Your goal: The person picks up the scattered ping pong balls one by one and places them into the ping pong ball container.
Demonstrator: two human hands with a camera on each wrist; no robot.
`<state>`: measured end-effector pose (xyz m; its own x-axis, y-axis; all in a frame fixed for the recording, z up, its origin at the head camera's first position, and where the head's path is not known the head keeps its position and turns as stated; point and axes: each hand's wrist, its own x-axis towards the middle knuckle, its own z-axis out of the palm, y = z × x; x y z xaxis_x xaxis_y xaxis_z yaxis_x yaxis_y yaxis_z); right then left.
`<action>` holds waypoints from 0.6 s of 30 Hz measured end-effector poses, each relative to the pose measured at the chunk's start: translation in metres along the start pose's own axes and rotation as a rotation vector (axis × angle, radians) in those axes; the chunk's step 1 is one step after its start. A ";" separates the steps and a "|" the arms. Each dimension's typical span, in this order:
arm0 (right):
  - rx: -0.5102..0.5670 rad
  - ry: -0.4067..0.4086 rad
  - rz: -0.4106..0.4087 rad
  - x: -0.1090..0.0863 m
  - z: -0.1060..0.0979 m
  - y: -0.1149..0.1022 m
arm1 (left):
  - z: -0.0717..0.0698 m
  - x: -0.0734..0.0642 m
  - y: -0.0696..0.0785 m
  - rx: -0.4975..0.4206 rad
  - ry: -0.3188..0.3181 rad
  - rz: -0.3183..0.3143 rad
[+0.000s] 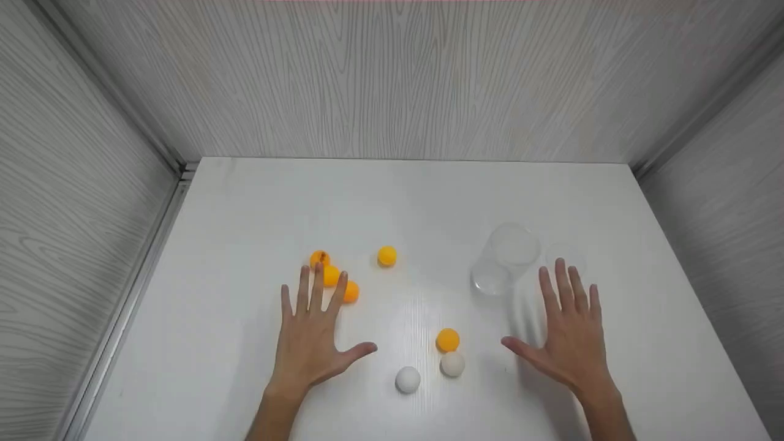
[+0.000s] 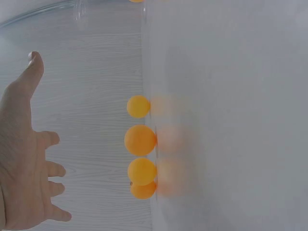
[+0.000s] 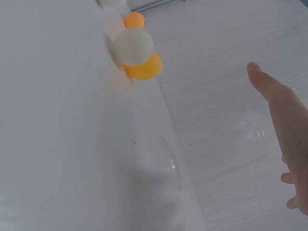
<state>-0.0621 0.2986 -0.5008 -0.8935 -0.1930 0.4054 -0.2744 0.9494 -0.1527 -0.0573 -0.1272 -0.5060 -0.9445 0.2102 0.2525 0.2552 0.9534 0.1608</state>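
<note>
My left hand [image 1: 311,346] is held over the table with fingers spread and thumb out, holding nothing. Beyond its fingertips are three orange ping-pong balls [image 1: 331,276] in a slanting row, partly covered by the fingers; the farthest has a dark mark. Another orange ball [image 1: 387,256] sits apart to their right. My right hand [image 1: 572,343] is likewise spread and holds nothing. Just past it stands a clear, see-through cylinder [image 1: 506,260], with a clear round disc [image 1: 564,256] lying behind the fingertips.
Between the hands, near the front, an orange ball [image 1: 448,340] sits close against a white ball [image 1: 452,364], and a second white ball [image 1: 408,380] lies to their left. Wood-grain panels [image 1: 392,79] enclose the white tabletop [image 1: 263,202] at the back and both sides.
</note>
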 end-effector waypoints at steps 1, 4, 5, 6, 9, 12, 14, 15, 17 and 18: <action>0.001 0.005 -0.003 0.000 0.000 0.000 | 0.000 0.000 0.000 0.003 -0.001 -0.001; 0.007 0.018 -0.006 0.001 0.000 0.000 | -0.001 0.000 0.000 0.007 -0.003 -0.003; 0.008 0.023 -0.008 0.001 0.000 0.001 | -0.001 0.000 0.000 0.008 -0.004 -0.003; 0.009 0.025 -0.009 0.001 0.000 0.001 | -0.001 0.000 -0.001 0.008 -0.005 -0.004; 0.015 0.023 -0.005 0.001 0.000 0.001 | -0.001 0.000 -0.001 0.008 -0.008 -0.007; 0.017 0.012 0.000 0.001 0.001 0.001 | -0.001 -0.001 0.000 -0.001 -0.015 -0.011; 0.018 0.005 0.004 0.001 0.001 0.001 | -0.001 -0.001 0.000 -0.009 -0.019 -0.013; 0.020 0.002 0.006 0.001 0.001 0.001 | -0.001 -0.001 0.000 -0.012 -0.022 -0.014; 0.028 -0.005 0.009 0.000 0.001 0.001 | -0.001 -0.001 0.001 -0.012 -0.025 -0.017; 0.033 -0.007 0.011 0.000 0.001 0.001 | -0.002 0.000 0.001 -0.010 -0.026 -0.018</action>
<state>-0.0628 0.2991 -0.5016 -0.8988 -0.1847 0.3975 -0.2762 0.9428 -0.1864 -0.0561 -0.1263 -0.5042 -0.9538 0.1989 0.2251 0.2404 0.9548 0.1747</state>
